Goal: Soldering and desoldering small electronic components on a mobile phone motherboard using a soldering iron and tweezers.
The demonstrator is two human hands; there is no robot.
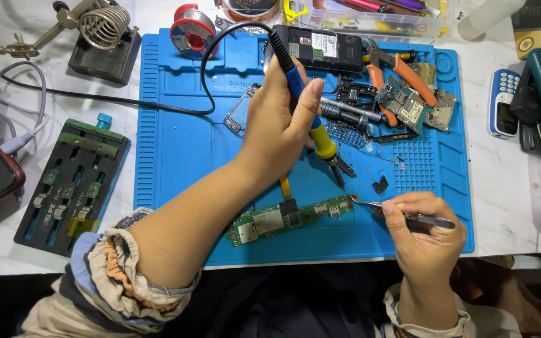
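My left hand (280,119) grips a soldering iron (311,116) with a blue and yellow handle, its tip angled down toward the mat just above a green circuit board (289,219). The board lies near the front edge of a blue work mat (176,144). My right hand (424,235) pinches metal tweezers (396,209), whose tips touch the board's right end. A short orange flex strip rises from the board beside the iron's tip.
Orange-handled pliers (402,69), phone boards and parts crowd the mat's far right. A black phone (327,47) and solder spool (192,31) sit at the back. An iron stand (101,40) and black board holder (73,178) lie left; small phones (505,103) lie right.
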